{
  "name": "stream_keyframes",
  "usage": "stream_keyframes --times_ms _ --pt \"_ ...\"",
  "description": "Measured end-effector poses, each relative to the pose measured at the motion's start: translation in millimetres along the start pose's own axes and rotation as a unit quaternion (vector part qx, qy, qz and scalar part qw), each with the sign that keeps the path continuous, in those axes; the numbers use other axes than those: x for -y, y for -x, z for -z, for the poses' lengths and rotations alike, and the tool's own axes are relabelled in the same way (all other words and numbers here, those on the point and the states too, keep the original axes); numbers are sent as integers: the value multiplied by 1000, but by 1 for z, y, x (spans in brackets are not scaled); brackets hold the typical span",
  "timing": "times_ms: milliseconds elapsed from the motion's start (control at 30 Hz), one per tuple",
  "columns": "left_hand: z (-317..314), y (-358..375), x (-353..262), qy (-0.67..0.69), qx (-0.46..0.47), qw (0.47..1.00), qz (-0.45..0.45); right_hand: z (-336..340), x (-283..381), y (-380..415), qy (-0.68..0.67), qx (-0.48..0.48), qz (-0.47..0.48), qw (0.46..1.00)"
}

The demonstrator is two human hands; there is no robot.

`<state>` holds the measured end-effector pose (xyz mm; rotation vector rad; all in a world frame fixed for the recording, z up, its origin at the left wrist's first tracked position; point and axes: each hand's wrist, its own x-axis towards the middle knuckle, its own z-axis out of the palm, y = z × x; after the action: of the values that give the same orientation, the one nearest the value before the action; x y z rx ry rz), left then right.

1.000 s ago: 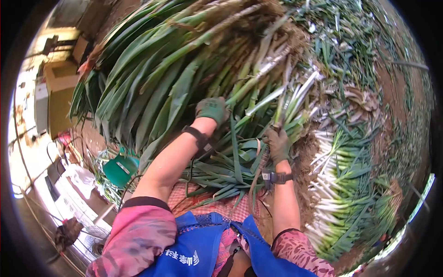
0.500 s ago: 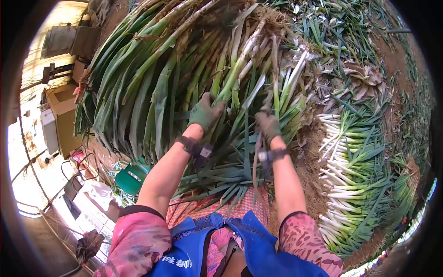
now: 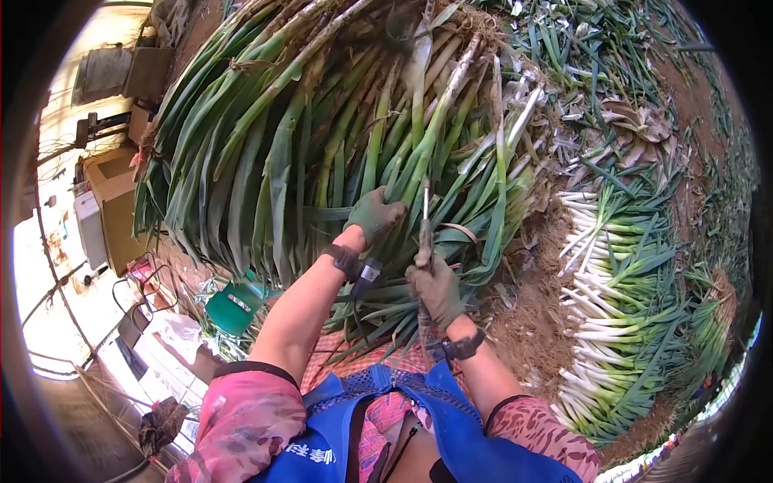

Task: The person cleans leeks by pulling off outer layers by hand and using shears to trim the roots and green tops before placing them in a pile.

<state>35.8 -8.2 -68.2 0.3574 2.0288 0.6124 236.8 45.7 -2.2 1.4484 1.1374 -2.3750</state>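
Observation:
A large heap of untrimmed leeks [image 3: 274,153] with long green leaves and soil on their roots fills the upper middle. My left hand [image 3: 375,216], in a green glove, is closed at the leaves in the heap's lower middle; exactly what it grips is hidden. Just right of it, my right hand [image 3: 435,288], gloved too, is wrapped round the handle of a narrow tool [image 3: 426,213] with a thin metal blade, upright in the view. Below my hands, leek leaves lie over the checked cloth [image 3: 326,358] on my lap.
Cleaned white-stemmed leeks [image 3: 600,314] lie in a long row at the right, beside soil and root scraps [image 3: 527,322]. Leaf waste [image 3: 555,56] covers the ground at the upper right. A green plastic container [image 3: 233,307] and cardboard box [image 3: 113,189] are at the left.
My right hand has moved down and left, and the tool now shows clearly in it. My left hand has shifted slightly right and down. Some leek stems have moved to the right.

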Motion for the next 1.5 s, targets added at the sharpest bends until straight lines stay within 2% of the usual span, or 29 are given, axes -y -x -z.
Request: stream_keyframes --times_ms 67,200,233,400,467,500,567,633,700,733,767,800,833,933,1000,1067,1100,1133,1167,1233,1300,1333,1400,1500 --pt "2 -1 4 55 19 998 22 -5 -7 9 -44 36 46 997" --pt "1 -2 8 91 30 995 39 -4 12 0 72 -18 23 997" --pt "-2 -6 17 116 30 993 22 -2 9 -13 45 -9 61 997" --pt "-9 2 36 184 65 981 7 15 29 -103 158 -73 116 978" --pt "-10 8 38 192 63 979 0 28 31 -162 214 -119 138 960" --pt "-13 10 40 190 55 980 2 36 44 -183 286 -125 181 933" --pt "-11 20 32 179 40 983 18 33 85 -185 291 -149 148 934" --pt "-5 27 26 193 49 980 22 37 70 -175 286 -94 189 935" --pt "2 23 31 203 61 977 12 31 51 -143 286 -87 113 948" --pt "3 18 45 206 67 976 5 28 32 -114 265 -59 153 950" --pt "3 15 53 210 73 975 -1 13 39 -70 261 -68 106 957" --pt "5 16 51 216 84 973 21 9 21 -51 304 -65 116 943" --pt "9 19 44 221 95 970 42 7 6 -46 232 -14 85 969" --pt "16 29 34 209 116 969 57 9 5 -74 240 -56 102 964" --pt "18 34 31 217 116 968 55 17 32 -133 260 -110 98 954" --pt "18 44 31 246 107 961 65 28 89 -163 192 -118 80 971" --pt "21 46 30 237 121 960 81 41 95 -196 208 -127 105 964" --pt "21 47 31 246 118 958 84 47 111 -211 183 -90 100 974" --pt "20 48 32 254 116 956 89 62 95 -252 221 -101 134 961" --pt "19 49 33 264 118 953 92 56 98 -245 254 -100 140 952" --pt "19 47 33 268 122 951 90 48 103 -191 253 -64 96 961" --pt "19 47 35 272 125 950 90 52 86 -198 288 -84 77 951" --pt "18 46 39 275 132 948 91 59 76 -210 306 -101 112 940" --pt "17 47 41 270 129 950 95 50 128 -213 293 -126 141 937"
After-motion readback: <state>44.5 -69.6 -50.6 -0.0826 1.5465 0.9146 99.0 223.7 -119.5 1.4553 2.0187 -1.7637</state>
